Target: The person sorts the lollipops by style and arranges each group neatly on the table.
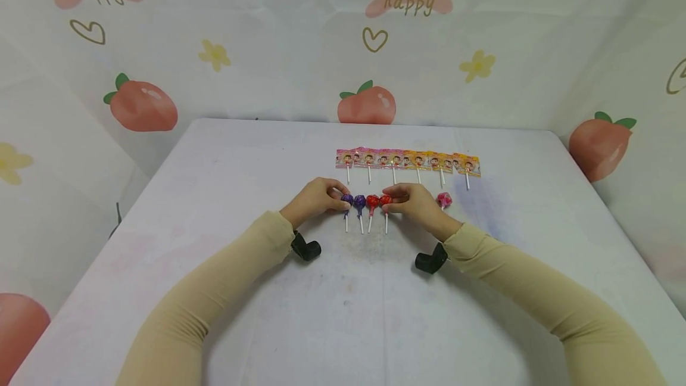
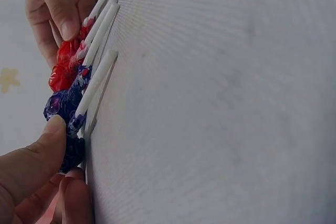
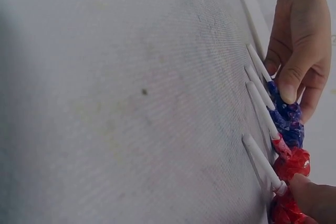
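A row of round wrapped lollipops lies on the white table, sticks pointing toward me. My left hand (image 1: 317,198) pinches the head of the leftmost purple lollipop (image 1: 346,199). Beside it lies a second purple lollipop (image 1: 359,202), then a red lollipop (image 1: 372,201). At the row's right end, my right hand (image 1: 415,204) pinches another red lollipop (image 1: 385,200) between thumb and fingers. The heads sit side by side. In the left wrist view, my left thumb (image 2: 44,153) presses on purple wrapping. A pink lollipop (image 1: 444,199) lies just right of my right hand, its stick partly hidden.
Behind the hands, several flat-packed lollipops (image 1: 393,158) in pink and orange wrappers form a row, sticks toward me. Black wrist cameras (image 1: 306,248) sit under both cuffs. The white table (image 1: 321,326) meets a fruit-printed cloth (image 1: 289,64) at the back.
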The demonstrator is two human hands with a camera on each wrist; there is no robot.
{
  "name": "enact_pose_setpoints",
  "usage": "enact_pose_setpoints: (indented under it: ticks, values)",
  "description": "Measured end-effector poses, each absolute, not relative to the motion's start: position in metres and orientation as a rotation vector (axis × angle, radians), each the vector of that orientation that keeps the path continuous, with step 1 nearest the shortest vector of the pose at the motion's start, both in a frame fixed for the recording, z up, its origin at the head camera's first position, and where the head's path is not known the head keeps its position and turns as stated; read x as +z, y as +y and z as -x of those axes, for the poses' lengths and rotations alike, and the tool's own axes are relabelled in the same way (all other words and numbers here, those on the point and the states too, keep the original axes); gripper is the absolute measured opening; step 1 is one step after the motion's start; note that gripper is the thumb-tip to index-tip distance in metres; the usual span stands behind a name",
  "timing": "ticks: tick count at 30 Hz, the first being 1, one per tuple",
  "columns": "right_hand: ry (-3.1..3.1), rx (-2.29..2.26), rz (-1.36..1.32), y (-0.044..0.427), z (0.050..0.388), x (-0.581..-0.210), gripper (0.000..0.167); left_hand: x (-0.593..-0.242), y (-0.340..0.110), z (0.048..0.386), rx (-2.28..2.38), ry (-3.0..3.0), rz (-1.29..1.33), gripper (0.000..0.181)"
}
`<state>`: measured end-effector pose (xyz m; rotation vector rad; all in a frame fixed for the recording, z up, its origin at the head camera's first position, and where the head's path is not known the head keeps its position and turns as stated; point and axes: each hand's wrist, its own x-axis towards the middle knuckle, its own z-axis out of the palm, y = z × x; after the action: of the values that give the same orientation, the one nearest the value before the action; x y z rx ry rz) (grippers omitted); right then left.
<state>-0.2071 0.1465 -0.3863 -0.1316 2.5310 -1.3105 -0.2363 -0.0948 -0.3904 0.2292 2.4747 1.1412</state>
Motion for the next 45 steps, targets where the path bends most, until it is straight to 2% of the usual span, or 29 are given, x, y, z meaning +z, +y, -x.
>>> enact_pose_setpoints:
  ticks: [11,17,24,28,32,39,45]
  values:
    - [2.461,-1.406,0.146,0.153,0.201,-0.383,0.058,-0.389,-0.095,0.235,1.126,2.486,-0.221,0.027]
    - [2.454,-1.482,0.226,0.167,0.193,-0.364,0.062,-0.389,-0.095,0.236,1.132,2.484,-0.227,0.027]
    - [2.538,-1.478,0.316,0.2,0.185,-0.325,0.06,-0.389,-0.095,0.235,1.127,2.486,-0.223,0.027]
    - [2.626,-1.51,0.35,0.222,0.183,-0.316,0.055,-0.389,-0.095,0.235,1.127,2.485,-0.217,0.027]
    - [2.653,-1.627,0.355,0.242,0.183,-0.324,0.05,-0.389,-0.094,0.235,1.123,2.491,-0.213,0.027]
    - [2.581,-1.808,0.298,0.265,0.187,-0.362,0.037,-0.387,-0.093,0.234,1.11,2.491,-0.21,0.027]
    - [2.583,-1.578,0.194,0.265,0.191,-0.383,0.054,-0.388,-0.093,0.235,1.103,2.495,-0.205,0.027]
